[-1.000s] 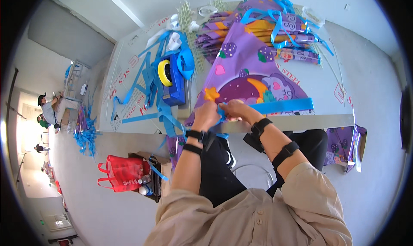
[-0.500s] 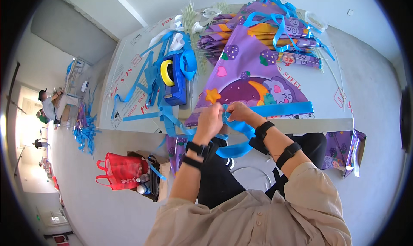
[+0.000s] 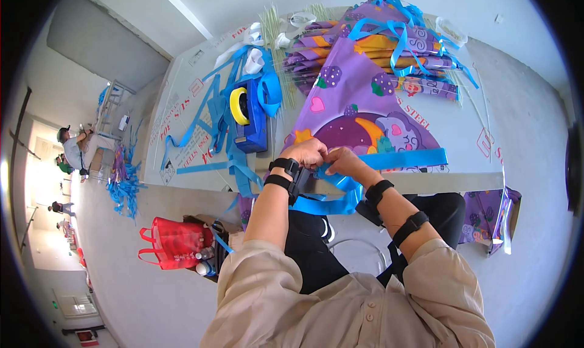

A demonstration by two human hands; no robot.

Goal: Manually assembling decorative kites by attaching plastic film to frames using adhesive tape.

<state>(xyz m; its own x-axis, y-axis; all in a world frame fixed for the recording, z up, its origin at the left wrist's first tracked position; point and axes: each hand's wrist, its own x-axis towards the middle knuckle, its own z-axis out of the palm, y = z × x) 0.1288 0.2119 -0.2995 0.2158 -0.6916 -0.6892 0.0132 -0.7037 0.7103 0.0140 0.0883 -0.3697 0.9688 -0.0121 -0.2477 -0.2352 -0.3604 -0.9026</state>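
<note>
Both hands meet at the lower edge of a purple printed fabric triangle (image 3: 345, 99), which lies on the table. My left hand (image 3: 309, 153) is closed, its fingers pinched at the fabric's edge; they appear to grip the blue ribbon there, though the fingertips are partly hidden. Close beside it, my right hand (image 3: 350, 165) pinches the blue ribbon (image 3: 337, 205). One length of that ribbon loops below the table edge over my lap. A flat blue strip (image 3: 406, 159) runs rightward along the triangle's bottom edge, past its corner.
Left of the fabric stands a blue tape dispenser (image 3: 254, 132) with a yellow roll, among loose blue ribbons (image 3: 213, 111). Folded purple fabric pieces (image 3: 371, 44) are stacked at the back beside thin pale rods (image 3: 272, 35). A red bag (image 3: 176, 241) sits on the floor; people work far left.
My left hand has turned and lowered over the fabric's edge, covering part of the star print. Both hands have shifted slightly rightward, and the hanging ribbon loop has changed shape.
</note>
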